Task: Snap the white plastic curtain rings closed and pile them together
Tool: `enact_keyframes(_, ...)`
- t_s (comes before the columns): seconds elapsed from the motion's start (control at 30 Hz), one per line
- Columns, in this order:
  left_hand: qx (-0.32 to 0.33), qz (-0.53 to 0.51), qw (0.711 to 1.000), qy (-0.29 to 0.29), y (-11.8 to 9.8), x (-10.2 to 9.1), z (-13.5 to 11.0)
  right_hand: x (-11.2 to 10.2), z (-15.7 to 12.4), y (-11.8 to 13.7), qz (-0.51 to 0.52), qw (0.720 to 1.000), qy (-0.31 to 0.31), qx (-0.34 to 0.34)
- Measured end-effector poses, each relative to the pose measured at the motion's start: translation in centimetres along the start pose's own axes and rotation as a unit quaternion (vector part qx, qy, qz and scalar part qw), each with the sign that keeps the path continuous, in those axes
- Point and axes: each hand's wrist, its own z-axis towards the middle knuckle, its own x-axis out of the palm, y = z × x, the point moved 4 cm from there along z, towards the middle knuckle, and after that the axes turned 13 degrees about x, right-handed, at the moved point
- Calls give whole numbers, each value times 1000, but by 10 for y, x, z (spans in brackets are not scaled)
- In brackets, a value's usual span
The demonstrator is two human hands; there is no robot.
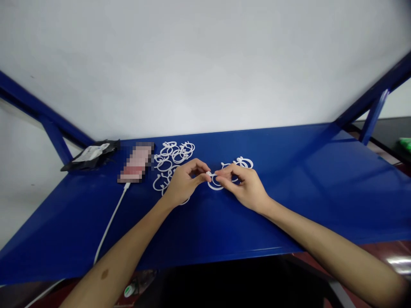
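Observation:
My left hand (184,182) and my right hand (243,186) meet over the blue table (305,188), fingertips pinched together on one white plastic ring (214,184). The ring sits just above the tabletop between the two hands. A loose pile of white rings (171,160) lies behind and under my left hand. A few more white rings (244,162) lie just beyond my right hand.
A pink phone (136,167) lies left of the ring pile, with a white cable (109,224) running off the table's front edge. A black packet with a white label (91,155) rests at the far left corner. Blue frame struts (372,115) rise at both sides; a white wall stands behind.

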Motion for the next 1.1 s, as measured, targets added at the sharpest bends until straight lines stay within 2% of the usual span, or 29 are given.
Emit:
enact_keyframes(0.3, 16, 15, 1000, -10, -4, -2, 0, 3, -2, -3, 7, 999, 41, 25)
enact_keyframes(0.57, 43, 76, 996, 12, -10, 0, -2, 3, -1, 3, -22, 995, 97, -17)
enact_keyframes(0.7, 53, 126, 989, 51, -17, -7, 6, 2, 1, 7, -44, 996, 69, -37)
enact_keyframes(0.8, 42, 190, 979, 63, -15, -26, 13, -6, 5, 8, -100, 993, 10, -69)
enact_keyframes(0.87, 24, 250, 967, 50, -11, -43, 16, -14, 9, 4, -142, 985, -33, -89)
enact_keyframes(0.97, 2, 373, 926, 60, -3, -62, 15, -26, 17, -8, -222, 967, -80, -90)
enact_keyframes(1.1, -74, 467, 866, 160, 5, -66, 10, -29, 24, -23, -383, 916, -97, -73)
